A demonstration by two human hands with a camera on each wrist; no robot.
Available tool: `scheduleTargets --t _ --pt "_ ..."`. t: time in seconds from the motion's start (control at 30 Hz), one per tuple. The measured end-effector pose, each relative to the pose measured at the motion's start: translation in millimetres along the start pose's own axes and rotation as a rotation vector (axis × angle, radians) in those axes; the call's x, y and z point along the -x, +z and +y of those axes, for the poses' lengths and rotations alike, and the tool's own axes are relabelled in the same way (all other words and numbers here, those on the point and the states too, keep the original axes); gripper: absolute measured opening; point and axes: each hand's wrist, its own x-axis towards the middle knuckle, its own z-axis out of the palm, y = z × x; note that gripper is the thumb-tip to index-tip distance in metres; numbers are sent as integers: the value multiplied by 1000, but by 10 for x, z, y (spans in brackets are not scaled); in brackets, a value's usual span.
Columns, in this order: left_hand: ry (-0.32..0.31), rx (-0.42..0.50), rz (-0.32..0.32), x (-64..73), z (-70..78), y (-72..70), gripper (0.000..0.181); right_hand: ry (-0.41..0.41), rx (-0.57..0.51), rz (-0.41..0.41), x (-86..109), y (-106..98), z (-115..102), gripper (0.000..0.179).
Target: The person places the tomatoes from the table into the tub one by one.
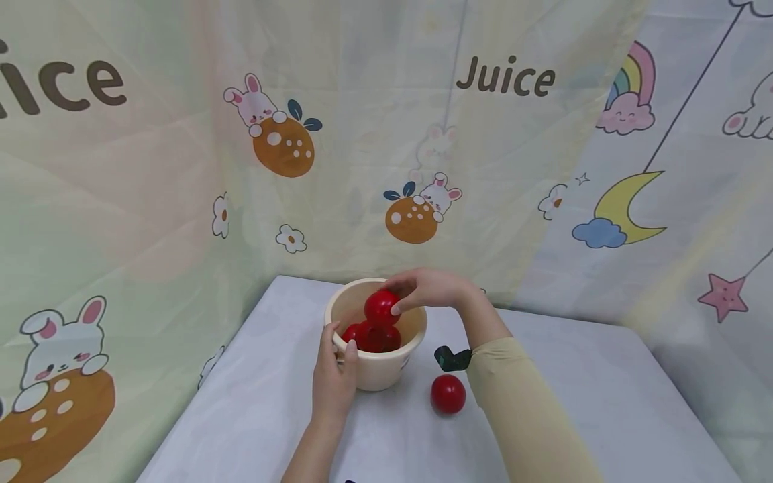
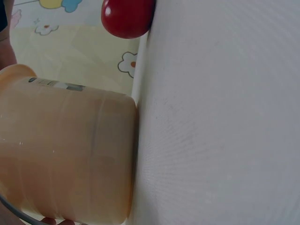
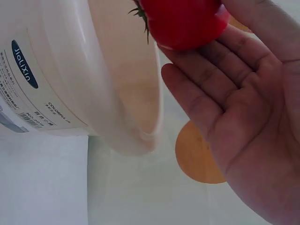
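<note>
My right hand (image 1: 431,288) pinches a red tomato (image 1: 382,307) between thumb and fingers, over the mouth of a cream plastic bucket (image 1: 377,370). In the right wrist view that tomato (image 3: 185,22) shows a green stem, and my right hand (image 3: 253,98) has its palm toward the camera. Several more red tomatoes (image 1: 373,337) lie inside the bucket, partly hidden by the front rim. My left hand (image 1: 335,376) grips the bucket's left side, thumb near the front rim. Only its fingertips (image 2: 63,221) show at the lower edge of the left wrist view.
Another red tomato (image 1: 448,394) sits on the white-covered table (image 1: 574,396), right of the bucket and below my right forearm. A small dark device (image 1: 451,359) is at my right wrist. Printed cloth curtains (image 1: 362,134) stand behind the table and along its sides.
</note>
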Motion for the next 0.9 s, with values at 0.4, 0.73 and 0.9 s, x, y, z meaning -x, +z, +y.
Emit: scheduleTargets --t 0.4,0.73,0.9 --pt "-1 1 7 12 6 -11 52 76 83 -120 -138 20 -25 45" --pt "-19 -2 8 10 20 -9 51 176 154 -156 -220 47 -86 47" --pt "-20 0 5 12 25 -13 52 214 106 -176 -255 65 -82 46"
